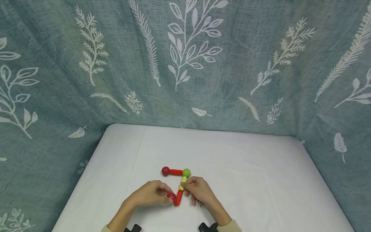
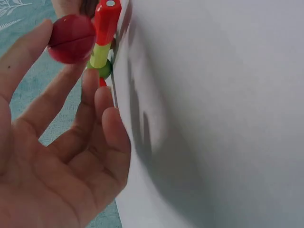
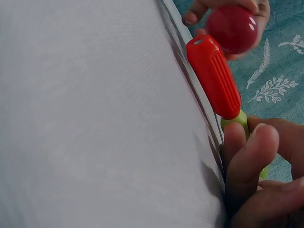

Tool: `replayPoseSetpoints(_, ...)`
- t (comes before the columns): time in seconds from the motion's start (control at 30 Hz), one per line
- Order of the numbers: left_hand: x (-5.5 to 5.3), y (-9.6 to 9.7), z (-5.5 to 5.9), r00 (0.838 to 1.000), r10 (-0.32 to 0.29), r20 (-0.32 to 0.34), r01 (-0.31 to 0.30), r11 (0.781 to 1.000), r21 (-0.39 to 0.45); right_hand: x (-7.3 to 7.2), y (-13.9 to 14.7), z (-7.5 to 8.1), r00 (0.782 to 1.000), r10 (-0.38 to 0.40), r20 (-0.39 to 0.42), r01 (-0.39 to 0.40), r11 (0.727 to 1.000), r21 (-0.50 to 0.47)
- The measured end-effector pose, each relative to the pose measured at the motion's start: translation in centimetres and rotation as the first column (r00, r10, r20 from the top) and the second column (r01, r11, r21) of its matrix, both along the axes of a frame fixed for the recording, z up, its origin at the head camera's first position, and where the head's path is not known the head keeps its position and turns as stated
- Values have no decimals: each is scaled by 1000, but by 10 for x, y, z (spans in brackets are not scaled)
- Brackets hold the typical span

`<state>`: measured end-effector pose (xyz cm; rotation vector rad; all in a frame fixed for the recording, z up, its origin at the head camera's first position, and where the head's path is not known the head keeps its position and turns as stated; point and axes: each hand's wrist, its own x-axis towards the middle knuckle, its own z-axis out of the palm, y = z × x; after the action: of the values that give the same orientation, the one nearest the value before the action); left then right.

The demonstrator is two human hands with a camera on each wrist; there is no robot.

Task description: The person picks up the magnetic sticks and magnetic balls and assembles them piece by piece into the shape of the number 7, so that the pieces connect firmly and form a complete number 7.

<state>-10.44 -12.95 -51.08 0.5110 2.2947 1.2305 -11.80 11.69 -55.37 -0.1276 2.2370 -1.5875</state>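
Note:
Between thumb and fingertips my left hand (image 1: 153, 194) pinches a dark red ball (image 2: 72, 39), close beside the free end of a red stick (image 1: 178, 198). That stick joins end to end with a yellow-green stick (image 1: 184, 184), which my right hand (image 1: 200, 190) pinches from the right. At the far end of the yellow-green stick sits a green ball (image 1: 186, 172). From it a second red stick (image 1: 175, 172) runs left to another dark red ball (image 1: 165, 171). In the right wrist view, the held ball (image 3: 232, 29) overlaps the red stick's tip (image 3: 204, 42); contact cannot be told.
A white-covered table (image 1: 232, 167) lies under the hands and pieces. Behind it and at its sides hangs a green-blue curtain (image 1: 121, 64) with white leaf prints. Dark objects (image 1: 208, 227) show at the bottom edge near both forearms.

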Motion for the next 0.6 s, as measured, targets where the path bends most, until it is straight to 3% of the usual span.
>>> replayPoseSetpoints(0.27,9,4,-8,995,-80,54,82,996,-30,-1,0,2,1000,1,-6,-1,1000,4)
replayPoseSetpoints(0.6,15,12,-9,998,-42,45,44,997,-60,0,-1,1,1000,2,6,-2,1000,1)
